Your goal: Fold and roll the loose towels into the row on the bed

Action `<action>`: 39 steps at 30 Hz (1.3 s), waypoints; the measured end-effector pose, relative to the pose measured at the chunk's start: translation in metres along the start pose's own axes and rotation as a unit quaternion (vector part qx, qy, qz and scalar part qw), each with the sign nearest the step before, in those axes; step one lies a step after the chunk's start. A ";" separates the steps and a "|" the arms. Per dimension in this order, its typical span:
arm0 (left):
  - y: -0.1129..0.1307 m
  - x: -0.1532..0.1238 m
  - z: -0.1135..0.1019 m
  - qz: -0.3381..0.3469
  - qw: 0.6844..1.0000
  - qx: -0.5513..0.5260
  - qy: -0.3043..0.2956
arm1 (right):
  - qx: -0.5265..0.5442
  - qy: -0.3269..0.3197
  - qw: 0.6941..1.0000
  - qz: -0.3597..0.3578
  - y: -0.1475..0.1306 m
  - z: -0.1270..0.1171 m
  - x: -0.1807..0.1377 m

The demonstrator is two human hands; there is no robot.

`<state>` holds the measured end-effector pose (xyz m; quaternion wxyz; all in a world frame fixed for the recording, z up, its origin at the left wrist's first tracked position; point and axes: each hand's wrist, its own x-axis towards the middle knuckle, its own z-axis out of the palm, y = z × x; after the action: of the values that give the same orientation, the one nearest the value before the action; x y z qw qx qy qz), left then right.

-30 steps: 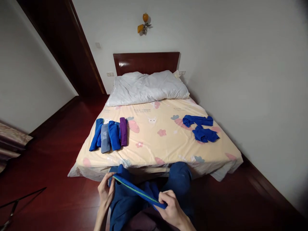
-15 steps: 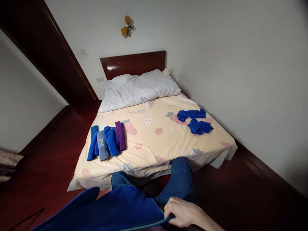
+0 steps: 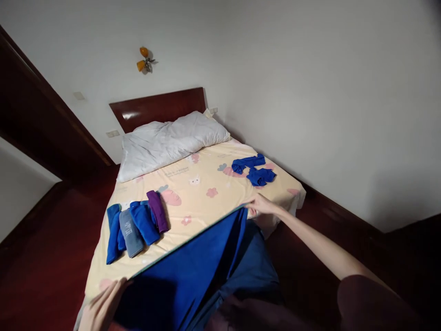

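I hold a large blue cloth (image 3: 193, 262) with a green edge stretched out wide over the foot of the bed (image 3: 203, 184). My right hand (image 3: 259, 204) pinches its far corner near the bed's right edge. My left hand (image 3: 101, 307) grips the near corner at the lower left. Rolled towels (image 3: 138, 223), blue, grey and purple, lie in a row on the bed's left side. A loose heap of blue cloths (image 3: 254, 169) rests on the bed's right side.
A white pillow (image 3: 170, 138) lies against the dark wooden headboard (image 3: 158, 103). The bed's right side runs close to a white wall. Dark red wooden floor surrounds the bed, and a dark door frame (image 3: 41, 119) stands at the left. My blue-trousered legs are below the cloth.
The cloth went from a narrow band between my hands to a spread sheet. My right hand swung up and out over the bed's foot. My view turned, shifting the bed leftward.
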<state>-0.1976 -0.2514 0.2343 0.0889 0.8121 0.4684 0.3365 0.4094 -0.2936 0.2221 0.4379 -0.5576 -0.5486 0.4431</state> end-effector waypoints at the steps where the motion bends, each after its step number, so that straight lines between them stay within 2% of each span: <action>1: -0.008 0.019 0.007 0.045 0.999 -0.009 -0.022 | -0.006 0.017 1.000 -0.017 -0.007 -0.014 0.014; 3: -0.019 0.061 0.017 0.107 0.993 0.003 -0.044 | -0.009 0.054 0.997 -0.048 -0.022 -0.039 0.037; 6: -0.017 0.120 0.022 0.143 0.985 0.055 -0.083 | -0.001 0.142 0.987 -0.079 -0.048 -0.070 0.060; 9: 0.001 0.165 0.023 0.156 0.982 0.085 -0.059 | 0.002 0.230 0.969 -0.092 -0.069 -0.098 0.068; 13: 0.025 0.200 0.030 0.118 0.979 0.167 -0.023 | -0.014 0.284 0.952 -0.115 -0.083 -0.125 0.060; 15: 0.031 0.210 0.035 0.096 0.978 0.185 -0.021 | -0.024 0.297 0.948 -0.116 -0.082 -0.134 0.048; 18: 0.031 0.213 0.041 0.121 0.982 0.127 -0.067 | -0.030 0.293 0.951 -0.094 -0.073 -0.145 0.021; 22: 0.025 0.204 0.041 0.167 0.976 0.032 -0.140 | -0.035 0.243 0.968 -0.054 -0.060 -0.158 -0.024; 27: 0.025 0.199 0.027 0.148 0.975 0.000 -0.168 | -0.079 0.188 0.979 0.023 -0.067 -0.172 -0.061; 31: 0.026 0.212 0.014 0.110 0.967 0.028 -0.229 | -0.097 0.182 0.977 0.050 -0.078 -0.182 -0.057; 33: 0.025 0.220 0.010 0.099 0.966 0.042 -0.235 | -0.102 0.183 0.976 0.057 -0.080 -0.187 -0.047; 36: 0.023 0.232 0.012 0.084 0.968 0.044 -0.231 | -0.128 0.181 0.972 0.072 -0.078 -0.190 -0.022; 39: 0.019 0.246 0.024 0.058 0.960 0.029 -0.274 | -0.201 0.187 0.957 0.097 -0.072 -0.185 0.014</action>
<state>-0.0864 -0.0557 0.3393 0.1707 0.9011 0.3878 0.0923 0.5734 -0.2794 0.3333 0.3666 -0.7575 -0.4781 0.2513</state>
